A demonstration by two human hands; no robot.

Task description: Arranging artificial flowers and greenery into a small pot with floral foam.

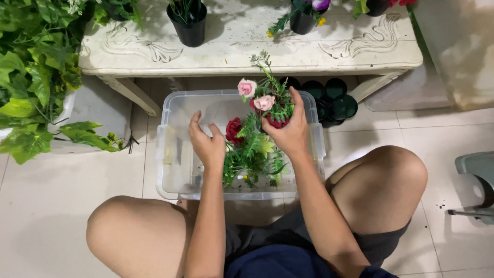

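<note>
Right hand (289, 131) is closed around the artificial flower bunch (256, 136), up by the pink and red rose heads, over the clear plastic bin (172, 170). Left hand (207, 145) is open, fingers spread, beside the fern leaves. Better to grip at the stems, not the blooms; use the left hand to steady the foliage.

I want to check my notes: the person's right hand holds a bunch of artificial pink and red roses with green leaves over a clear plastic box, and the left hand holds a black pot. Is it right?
Not quite. In the head view the left hand holds no pot; it is open over the clear plastic box, beside the leaves. The right hand does hold the bunch of artificial pink and red roses over the box.
</note>
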